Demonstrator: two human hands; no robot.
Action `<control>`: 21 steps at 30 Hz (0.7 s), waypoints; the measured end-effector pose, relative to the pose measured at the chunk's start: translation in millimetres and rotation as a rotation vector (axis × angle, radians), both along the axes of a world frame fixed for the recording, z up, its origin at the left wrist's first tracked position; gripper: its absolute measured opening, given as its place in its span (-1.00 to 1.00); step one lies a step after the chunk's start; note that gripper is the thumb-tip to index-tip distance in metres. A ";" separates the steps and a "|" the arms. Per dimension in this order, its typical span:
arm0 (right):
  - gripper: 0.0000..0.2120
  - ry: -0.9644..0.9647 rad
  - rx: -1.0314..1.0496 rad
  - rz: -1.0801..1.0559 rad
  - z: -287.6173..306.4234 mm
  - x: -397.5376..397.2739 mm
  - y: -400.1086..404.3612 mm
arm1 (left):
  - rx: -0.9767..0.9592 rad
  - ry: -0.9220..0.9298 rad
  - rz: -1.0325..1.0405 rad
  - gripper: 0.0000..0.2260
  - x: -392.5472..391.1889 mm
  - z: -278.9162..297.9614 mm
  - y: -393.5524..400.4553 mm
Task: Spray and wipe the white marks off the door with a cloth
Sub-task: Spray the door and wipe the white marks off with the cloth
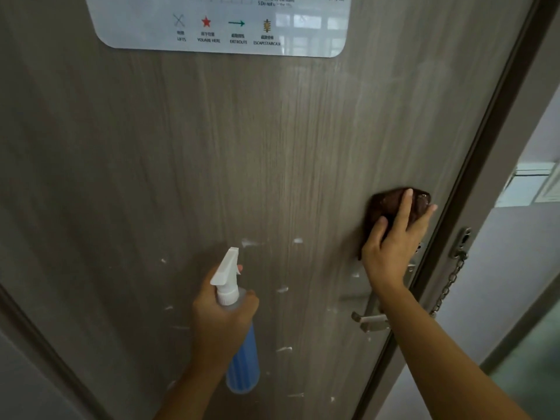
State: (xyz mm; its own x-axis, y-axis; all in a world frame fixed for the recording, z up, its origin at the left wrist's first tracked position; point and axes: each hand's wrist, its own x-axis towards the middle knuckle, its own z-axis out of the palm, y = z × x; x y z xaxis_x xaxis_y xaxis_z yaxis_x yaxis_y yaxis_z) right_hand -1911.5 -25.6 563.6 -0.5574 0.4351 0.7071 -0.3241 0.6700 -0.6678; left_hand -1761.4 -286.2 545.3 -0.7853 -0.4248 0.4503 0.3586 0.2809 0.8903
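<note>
A grey-brown wood-grain door fills the view. Several white marks dot its lower half, around and below the bottle. My left hand grips a blue spray bottle by the neck, its white nozzle pointing up at the door. My right hand presses a dark brown cloth flat against the door near its right edge, fingers spread and straight, above the lever handle. Faint wet smears show higher up on the right.
A metal lever handle sticks out under my right forearm. A security chain hangs on the frame at right. A white evacuation sign is fixed at the top. The door edge and frame run diagonally on the right.
</note>
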 end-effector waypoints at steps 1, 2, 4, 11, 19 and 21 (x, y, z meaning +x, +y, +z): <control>-0.36 0.016 -0.018 0.011 1.6 -1.1 1.1 | 0.004 -0.004 -0.008 -0.59 -0.3 -0.3 -0.7; -0.35 0.035 -0.044 0.017 3.4 -2.2 1.3 | 0.008 -0.007 -0.019 -0.61 -0.3 -0.1 -1.4; -0.37 0.076 -0.110 0.004 7.7 -4.7 -2.3 | 0.012 -0.002 -0.042 -0.62 -0.1 2.9 -3.0; -0.54 0.298 -0.115 -0.140 40.9 -10.5 -69.5 | -0.035 0.073 -0.057 -0.57 -5.8 18.6 -27.3; -0.57 0.399 0.473 -0.010 49.5 2.6 -116.7 | -0.001 0.123 -0.048 -0.53 -9.0 33.0 -36.3; -0.57 0.410 0.424 -0.048 50.0 -4.7 -86.4 | 0.015 0.114 -0.069 -0.55 -10.0 31.9 -38.5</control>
State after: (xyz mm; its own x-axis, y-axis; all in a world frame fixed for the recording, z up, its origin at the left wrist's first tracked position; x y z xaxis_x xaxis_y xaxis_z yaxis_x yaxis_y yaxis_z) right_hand -1916.2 -111.9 613.6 -0.1883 0.0852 0.9784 -0.4622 0.8713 -0.1648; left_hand -1771.4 -324.7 577.2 -0.7566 -0.3794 0.5326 0.4760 0.2390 0.8464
